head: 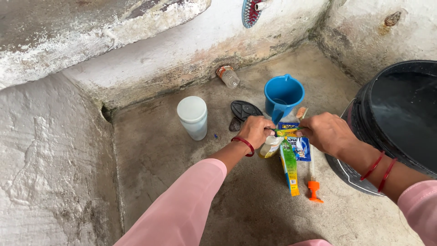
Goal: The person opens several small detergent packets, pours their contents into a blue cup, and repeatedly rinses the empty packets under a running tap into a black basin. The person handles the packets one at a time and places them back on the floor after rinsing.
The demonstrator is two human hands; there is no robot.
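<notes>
The left hand (256, 131) and the right hand (325, 133) meet over the concrete floor (255, 205), each pinching one end of the top edge of a small green and yellow plastic sachet (287, 132). Both hands are clenched on it, fingertips tight on the seam, so the sachet hangs stretched between them just above the floor. Under the left hand, at its 5 o'clock, a pale cream squeeze bottle (269, 146) shows, close against the palm; whether the hand also holds it cannot be told.

The sachet looks light, thin and limp, probably slippery film with loose contents that would spill if it tilted once open. It seems best taken by the sealed top corners, as both hands have it, and kept upright.

Directly below the hands, at 6 o'clock, a long green and orange printed packet (289, 167) lies flat on the floor, beside a blue and white pouch (302, 148). At 5 o'clock from them lies a slim white brush with an orange handle end (313, 189).

At 12 o'clock from the hands stands a blue plastic mug with a handle (283, 94), upright and open. At 10 o'clock lies a dark oval soap dish (245, 110), and further, at 9 to 10 o'clock, an upright white plastic jar with a lid (192, 117). A small clear bottle with an orange cap (227, 76) lies on its side by the back wall. At 3 o'clock a large black plastic bucket (400, 118) stands.
</notes>
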